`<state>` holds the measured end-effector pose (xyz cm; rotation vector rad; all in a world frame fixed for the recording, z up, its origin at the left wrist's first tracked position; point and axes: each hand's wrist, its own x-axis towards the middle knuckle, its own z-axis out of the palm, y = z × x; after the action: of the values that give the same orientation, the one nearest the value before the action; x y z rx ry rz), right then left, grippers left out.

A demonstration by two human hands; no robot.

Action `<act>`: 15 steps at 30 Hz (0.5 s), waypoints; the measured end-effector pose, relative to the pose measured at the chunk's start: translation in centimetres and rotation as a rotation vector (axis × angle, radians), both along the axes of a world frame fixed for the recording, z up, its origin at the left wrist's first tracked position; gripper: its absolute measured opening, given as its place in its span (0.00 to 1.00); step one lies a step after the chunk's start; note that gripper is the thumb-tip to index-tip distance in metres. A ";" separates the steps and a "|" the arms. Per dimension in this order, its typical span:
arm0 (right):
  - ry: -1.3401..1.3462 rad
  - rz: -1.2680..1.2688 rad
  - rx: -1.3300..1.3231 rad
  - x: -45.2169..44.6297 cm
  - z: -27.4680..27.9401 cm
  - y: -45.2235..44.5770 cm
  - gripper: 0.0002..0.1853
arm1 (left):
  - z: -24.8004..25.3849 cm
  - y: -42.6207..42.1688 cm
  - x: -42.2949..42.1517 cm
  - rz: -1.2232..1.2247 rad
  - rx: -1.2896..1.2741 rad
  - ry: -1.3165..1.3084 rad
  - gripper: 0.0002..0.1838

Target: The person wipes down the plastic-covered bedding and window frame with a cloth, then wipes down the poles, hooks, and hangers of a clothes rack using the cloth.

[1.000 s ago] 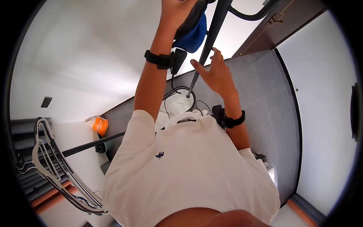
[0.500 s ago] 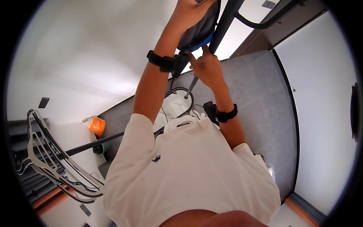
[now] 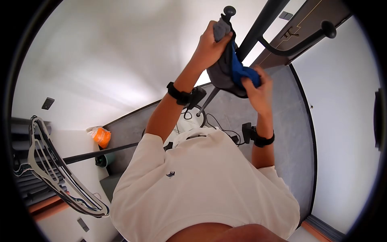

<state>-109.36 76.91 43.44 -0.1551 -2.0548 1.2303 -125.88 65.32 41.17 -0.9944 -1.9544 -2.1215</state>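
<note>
A grey fabric item with a dark edge and blue lining (image 3: pixel 225 74), perhaps a cap or small bag, hangs beside the black coat rack pole (image 3: pixel 260 30). My left hand (image 3: pixel 211 50) is closed round its upper grey part, just below a ball-tipped peg (image 3: pixel 229 11). Lower on the right, my right hand (image 3: pixel 260 92) pinches the bunched blue cloth (image 3: pixel 244 74) between thumb and fingers. Some fingertips are hidden behind the fabric. Each wrist wears a black strap with a small device.
Another curved rack hook (image 3: pixel 328 29) reaches right. Several clothes hangers (image 3: pixel 44 161) hang on a black rail (image 3: pixel 100 153) at left. An orange and white bag (image 3: pixel 100 136) and a green bin (image 3: pixel 105 159) stand by the wall. A brown door (image 3: pixel 306 24) is behind the rack.
Both hands and the fabric item have shifted right and slightly down in view. The right hand has gone from pointing at the lower edge to gripping the blue cloth, which now shows more.
</note>
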 end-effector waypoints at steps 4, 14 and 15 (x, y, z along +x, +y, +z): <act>0.232 -0.063 -0.111 -0.4 0.7 1.1 0.08 | 1.0 -1.4 2.4 -0.008 -0.049 -0.221 0.13; 0.407 0.183 -0.680 -5.0 -1.1 -0.5 0.13 | -2.9 1.1 7.0 -0.167 0.162 -0.643 0.28; 0.377 0.195 -0.679 -5.5 -2.4 -0.1 0.13 | -3.6 0.9 7.3 -0.188 0.124 -0.582 0.30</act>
<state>-114.84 76.80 41.00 -0.0303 -1.2963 1.8823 -118.63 66.21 37.58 -0.5986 -1.9637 -2.8499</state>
